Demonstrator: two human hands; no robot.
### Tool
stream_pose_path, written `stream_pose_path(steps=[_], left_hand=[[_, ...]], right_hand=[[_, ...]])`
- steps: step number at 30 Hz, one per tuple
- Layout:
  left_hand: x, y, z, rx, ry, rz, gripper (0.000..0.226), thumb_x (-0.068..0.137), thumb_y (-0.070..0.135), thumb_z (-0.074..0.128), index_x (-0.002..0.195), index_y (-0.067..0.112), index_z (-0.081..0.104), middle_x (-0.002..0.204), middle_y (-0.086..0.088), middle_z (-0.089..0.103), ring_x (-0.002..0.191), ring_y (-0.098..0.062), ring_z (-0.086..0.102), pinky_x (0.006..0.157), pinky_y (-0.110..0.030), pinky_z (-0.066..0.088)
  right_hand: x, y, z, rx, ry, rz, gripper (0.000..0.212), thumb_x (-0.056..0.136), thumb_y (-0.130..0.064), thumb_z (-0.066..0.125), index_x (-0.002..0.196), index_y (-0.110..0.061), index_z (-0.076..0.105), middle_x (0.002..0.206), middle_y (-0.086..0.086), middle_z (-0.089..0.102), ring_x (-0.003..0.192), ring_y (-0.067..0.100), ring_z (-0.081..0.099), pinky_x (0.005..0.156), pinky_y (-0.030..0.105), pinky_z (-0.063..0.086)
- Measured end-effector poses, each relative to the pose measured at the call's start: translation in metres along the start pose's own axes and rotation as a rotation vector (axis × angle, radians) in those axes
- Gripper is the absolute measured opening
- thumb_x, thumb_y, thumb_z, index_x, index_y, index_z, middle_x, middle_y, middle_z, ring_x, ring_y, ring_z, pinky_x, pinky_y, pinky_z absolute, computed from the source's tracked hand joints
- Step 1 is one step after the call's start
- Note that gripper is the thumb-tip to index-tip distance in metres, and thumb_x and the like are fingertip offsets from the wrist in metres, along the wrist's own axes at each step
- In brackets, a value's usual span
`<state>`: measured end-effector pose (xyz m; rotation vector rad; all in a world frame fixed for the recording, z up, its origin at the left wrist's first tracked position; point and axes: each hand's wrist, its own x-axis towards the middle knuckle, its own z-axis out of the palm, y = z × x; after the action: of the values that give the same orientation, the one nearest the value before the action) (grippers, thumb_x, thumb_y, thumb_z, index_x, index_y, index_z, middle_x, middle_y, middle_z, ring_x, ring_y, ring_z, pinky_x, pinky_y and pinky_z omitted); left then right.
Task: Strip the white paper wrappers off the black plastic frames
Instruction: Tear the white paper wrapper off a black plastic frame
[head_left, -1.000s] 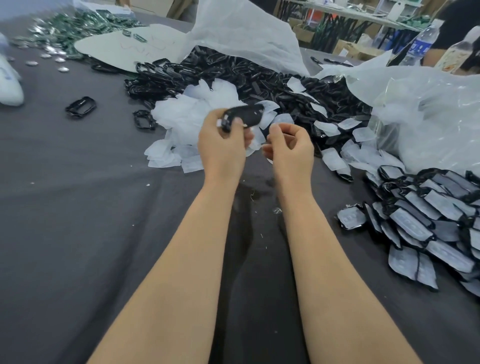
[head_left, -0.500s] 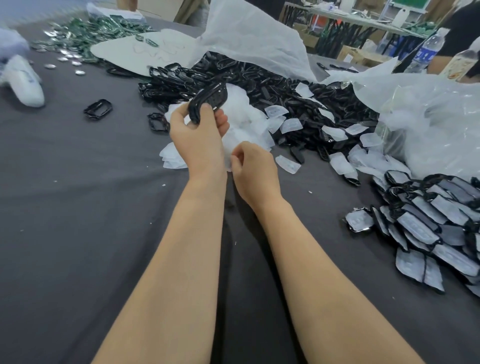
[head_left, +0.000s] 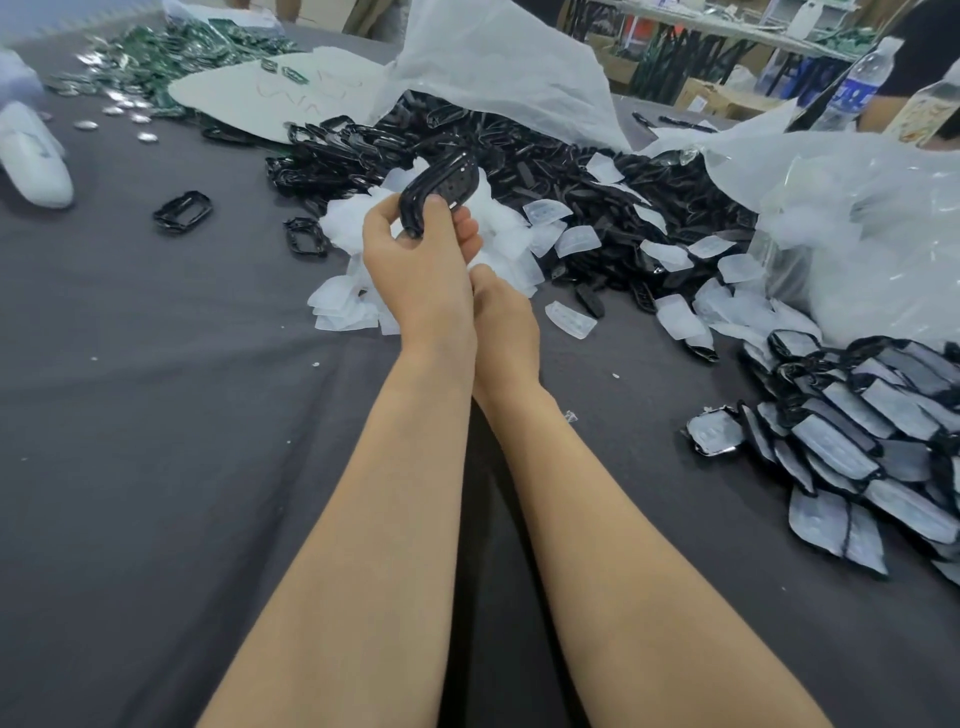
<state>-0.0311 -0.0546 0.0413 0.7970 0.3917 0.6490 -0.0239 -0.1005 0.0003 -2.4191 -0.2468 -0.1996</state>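
Left grip (head_left: 415, 265) is raised over the table (head_left: 156, 441), thumb and fingers clamped on one black frame (head_left: 441, 187). The frame is held tilted, off the table, bare black with no wrapper visible on it, in front of the white wrapper pile (head_left: 506, 234). Right grip (head_left: 506, 322) sits low, tucked just behind and under the left wrist, touching it; its fingers are hidden, so cannot tell if they are apart, together or holding anything. The wrapper pile lies on the table just beyond both grips, with loose wrappers scattered to the right, one single wrapper (head_left: 570, 320) near the right grip. Behind it is a big heap of bare black frames (head_left: 545, 156), partly under a white plastic sheet (head_left: 493, 62). At right, near the table edge, is a stack of wrapped frames (head_left: 857, 441), overlapping, white paper still on. Two loose frames lie apart on the left: one (head_left: 183, 210) alone, one (head_left: 305, 236) beside the wrapper pile. Clear plastic bag (head_left: 857, 234) at far right, water bottle (head_left: 857, 78) behind it. Far left: green parts pile (head_left: 171, 57), white board (head_left: 280, 93), white object (head_left: 36, 156) at the frame edge. Table is covered in dark grey cloth.
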Motion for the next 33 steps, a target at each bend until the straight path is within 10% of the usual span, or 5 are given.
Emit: stream_pose_path(steps=[7, 12, 21, 33], left_hand=[[-0.005, 0.003, 0.005, -0.026, -0.018, -0.007, 0.016, 0.095, 0.005, 0.052, 0.088, 0.020, 0.049, 0.071, -0.004, 0.063, 0.056, -0.006, 0.061, 0.059, -0.018, 0.052], [-0.005, 0.007, 0.007, -0.041, -0.028, 0.004, 0.011, 0.095, 0.005, 0.053, 0.096, 0.016, 0.049, 0.071, -0.004, 0.063, 0.057, -0.006, 0.061, 0.059, -0.018, 0.052], [-0.008, -0.005, 0.002, 0.020, -0.013, -0.046, 0.009, 0.095, 0.005, 0.050, 0.098, 0.014, 0.049, 0.072, -0.004, 0.063, 0.054, -0.003, 0.060, 0.057, -0.016, 0.051], [-0.018, -0.037, -0.009, 0.243, -0.116, -0.091, 0.013, 0.096, 0.007, 0.050, 0.106, 0.014, 0.049, 0.076, -0.003, 0.065, 0.060, -0.004, 0.061, 0.054, -0.015, 0.047]], right_hand=[[0.006, -0.005, 0.006, -0.231, -0.056, -0.066, 0.024, 0.096, -0.014, 0.037, 0.114, -0.006, 0.050, 0.107, 0.009, 0.049, 0.105, 0.029, 0.048, 0.083, 0.032, 0.032], [0.011, -0.009, 0.006, -0.270, -0.015, -0.070, 0.009, 0.094, -0.012, 0.038, 0.092, -0.013, 0.047, 0.099, 0.009, 0.054, 0.099, 0.027, 0.051, 0.083, 0.033, 0.034], [0.012, 0.017, -0.046, 0.945, 0.174, 0.291, 0.011, 0.089, 0.003, 0.049, 0.090, -0.006, 0.055, 0.069, 0.005, 0.060, 0.057, 0.009, 0.061, 0.059, 0.021, 0.052], [-0.002, 0.057, -0.052, 0.978, 0.221, 0.325, 0.018, 0.088, 0.004, 0.056, 0.079, -0.013, 0.055, 0.075, 0.002, 0.060, 0.068, 0.011, 0.060, 0.065, 0.020, 0.053]])
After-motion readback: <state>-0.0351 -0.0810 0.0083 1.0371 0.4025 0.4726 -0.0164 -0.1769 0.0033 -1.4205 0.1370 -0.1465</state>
